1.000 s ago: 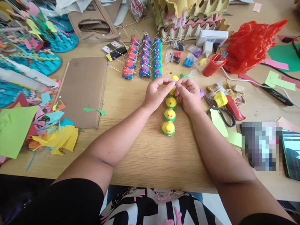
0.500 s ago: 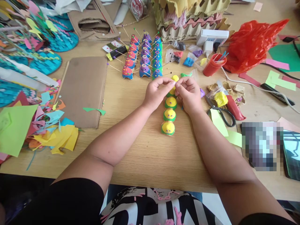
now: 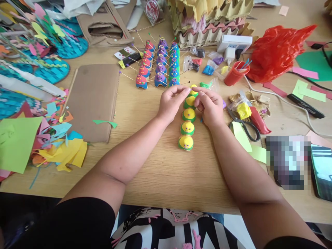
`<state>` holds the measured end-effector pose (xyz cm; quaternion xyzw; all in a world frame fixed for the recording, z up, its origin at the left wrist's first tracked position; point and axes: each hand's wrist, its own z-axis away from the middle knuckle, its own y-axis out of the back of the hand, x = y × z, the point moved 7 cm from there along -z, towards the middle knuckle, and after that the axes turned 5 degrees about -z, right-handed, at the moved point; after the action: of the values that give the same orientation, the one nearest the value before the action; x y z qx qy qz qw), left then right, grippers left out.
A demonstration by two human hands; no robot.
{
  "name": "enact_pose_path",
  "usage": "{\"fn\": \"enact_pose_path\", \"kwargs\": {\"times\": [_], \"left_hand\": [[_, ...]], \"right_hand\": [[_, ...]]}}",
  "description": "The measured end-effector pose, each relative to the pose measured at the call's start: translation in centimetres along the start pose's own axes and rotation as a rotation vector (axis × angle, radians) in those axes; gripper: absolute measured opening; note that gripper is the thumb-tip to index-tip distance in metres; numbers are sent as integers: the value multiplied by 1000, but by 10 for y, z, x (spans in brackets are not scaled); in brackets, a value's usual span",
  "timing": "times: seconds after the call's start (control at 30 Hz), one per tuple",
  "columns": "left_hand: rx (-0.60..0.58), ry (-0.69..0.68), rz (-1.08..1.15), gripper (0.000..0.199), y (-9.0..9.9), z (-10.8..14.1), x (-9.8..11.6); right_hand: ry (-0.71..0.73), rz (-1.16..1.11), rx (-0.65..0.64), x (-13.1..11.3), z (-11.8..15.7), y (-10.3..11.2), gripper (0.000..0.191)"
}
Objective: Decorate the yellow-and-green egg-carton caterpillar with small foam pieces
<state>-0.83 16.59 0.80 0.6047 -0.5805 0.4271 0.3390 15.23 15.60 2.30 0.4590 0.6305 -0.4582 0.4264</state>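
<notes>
My left hand [image 3: 173, 103] has thumb and index finger pinched together above a row of egg-carton cups [image 3: 189, 114] covered in yellow and green. Anything in that pinch is too small to make out. My right hand [image 3: 210, 104] faces it, its index fingertip close to the left fingertips and its other fingers curled in. The nearest cup [image 3: 186, 142] and the one behind it have little faces with purple dots. Farther up the row, a cup shows a single purple dot in its middle. The farthest cup is partly covered by my fingers.
Red, purple and blue-green egg-carton rows [image 3: 161, 65] with pins stand behind. Scissors [image 3: 249, 127], clay bags [image 3: 209, 69], a red cup [image 3: 236, 73] and a power strip [image 3: 234, 44] lie right. Cardboard [image 3: 90, 100] and paper scraps [image 3: 62, 152] lie left.
My fingertips have parted slightly, and the right index finger is now straighter. More of the upper yellow cups shows between my hands. The view has shifted slightly.
</notes>
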Motion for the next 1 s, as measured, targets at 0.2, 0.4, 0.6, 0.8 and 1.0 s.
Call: {"fn": "enact_pose_path", "kwargs": {"times": [0.2,0.4,0.6,0.8,1.0], "left_hand": [[64,79,58,55,1,2,5],[66,73,63,53,0,2,6],[64,68,75,52,0,1,6],[92,76,71,53,3,2,7],[95,78,90,51,1,2,8]], "right_hand": [[-4,51,-8,0,0,1,50],[-8,47,-1,2,0,2,51],[-2,22,-14,0,0,1,46],[0,-10,-8,0,0,1,44],[20,-17,-27,2,-1,2,46]]}}
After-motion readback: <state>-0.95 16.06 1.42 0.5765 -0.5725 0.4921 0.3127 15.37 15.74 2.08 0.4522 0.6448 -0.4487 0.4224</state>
